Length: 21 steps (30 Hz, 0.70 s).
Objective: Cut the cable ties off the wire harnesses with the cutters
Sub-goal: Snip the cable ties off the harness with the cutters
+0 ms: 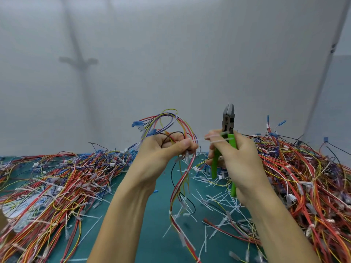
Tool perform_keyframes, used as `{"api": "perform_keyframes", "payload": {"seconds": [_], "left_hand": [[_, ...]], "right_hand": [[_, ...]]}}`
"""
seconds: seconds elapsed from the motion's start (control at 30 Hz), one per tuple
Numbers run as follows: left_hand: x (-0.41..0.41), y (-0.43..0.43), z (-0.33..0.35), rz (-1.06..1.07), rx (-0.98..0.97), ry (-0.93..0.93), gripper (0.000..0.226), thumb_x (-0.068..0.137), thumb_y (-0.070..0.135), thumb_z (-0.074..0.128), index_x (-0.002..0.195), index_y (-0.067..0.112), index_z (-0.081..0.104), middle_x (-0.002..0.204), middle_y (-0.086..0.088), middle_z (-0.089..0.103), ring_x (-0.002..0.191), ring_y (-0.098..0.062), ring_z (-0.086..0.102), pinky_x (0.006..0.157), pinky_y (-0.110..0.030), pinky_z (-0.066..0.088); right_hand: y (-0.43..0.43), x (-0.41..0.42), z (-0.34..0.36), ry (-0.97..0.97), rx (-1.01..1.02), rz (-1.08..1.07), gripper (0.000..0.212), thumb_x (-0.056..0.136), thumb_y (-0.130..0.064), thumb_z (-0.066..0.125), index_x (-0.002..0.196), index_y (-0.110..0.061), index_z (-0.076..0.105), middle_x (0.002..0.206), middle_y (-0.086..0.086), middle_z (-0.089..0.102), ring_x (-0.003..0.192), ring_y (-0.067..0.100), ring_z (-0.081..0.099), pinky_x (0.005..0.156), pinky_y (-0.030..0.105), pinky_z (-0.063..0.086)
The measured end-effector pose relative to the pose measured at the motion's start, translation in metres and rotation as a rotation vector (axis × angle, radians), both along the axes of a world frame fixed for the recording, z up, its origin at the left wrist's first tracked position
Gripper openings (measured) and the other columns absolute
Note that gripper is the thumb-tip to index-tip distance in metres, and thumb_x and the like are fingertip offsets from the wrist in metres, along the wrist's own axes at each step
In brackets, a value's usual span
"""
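Observation:
My left hand (pixel 167 149) grips a wire harness (pixel 176 126) of red, yellow, purple and black wires, held up above the green mat. Its loose end hangs down to the mat. My right hand (pixel 233 152) holds the green-handled cutters (pixel 228 130) upright with the jaws pointing up and nearly closed. The thumb and forefinger of that hand also pinch a white cable tie (pixel 214 138) that reaches across toward the harness in my left hand.
A large heap of tied harnesses (pixel 57 179) lies on the left of the green mat (pixel 152 234), and another heap (pixel 307 177) on the right. Several cut white tie pieces (pixel 214 202) are scattered between them. A grey wall stands behind.

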State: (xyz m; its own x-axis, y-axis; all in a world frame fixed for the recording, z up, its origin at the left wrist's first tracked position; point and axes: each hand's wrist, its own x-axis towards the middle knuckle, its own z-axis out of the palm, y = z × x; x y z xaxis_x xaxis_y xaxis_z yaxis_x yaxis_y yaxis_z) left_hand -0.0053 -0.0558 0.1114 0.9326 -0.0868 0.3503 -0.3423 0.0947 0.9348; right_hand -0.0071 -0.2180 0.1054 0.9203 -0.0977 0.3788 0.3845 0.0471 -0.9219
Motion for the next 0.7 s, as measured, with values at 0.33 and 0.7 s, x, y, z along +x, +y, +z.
{"api": "perform_keyframes", "payload": {"seconds": [0.33,0.7], "left_hand": [[0.001,0.005,0.003,0.114,-0.002,0.029,0.009,0.096,0.004,0.054,0.102,-0.001,0.057,0.087,-0.003,0.077,0.095,-0.009,0.071,0.084,-0.012,0.048],[-0.004,-0.003,0.005,0.168,-0.083,-0.016,0.013,0.092,0.005,0.060,0.105,0.003,0.059,0.091,-0.004,0.077,0.091,-0.009,0.072,0.075,-0.008,0.049]], "right_hand": [[-0.002,-0.009,0.006,-0.036,-0.385,0.041,0.071,0.071,-0.087,0.039,0.076,-0.023,0.068,0.059,-0.007,0.057,0.062,0.020,0.058,0.071,0.055,0.052],[0.010,-0.006,-0.006,0.089,-0.710,0.020,0.081,0.068,-0.085,0.014,0.067,-0.020,0.064,0.061,-0.005,0.061,0.071,0.019,0.065,0.075,0.042,0.054]]}}
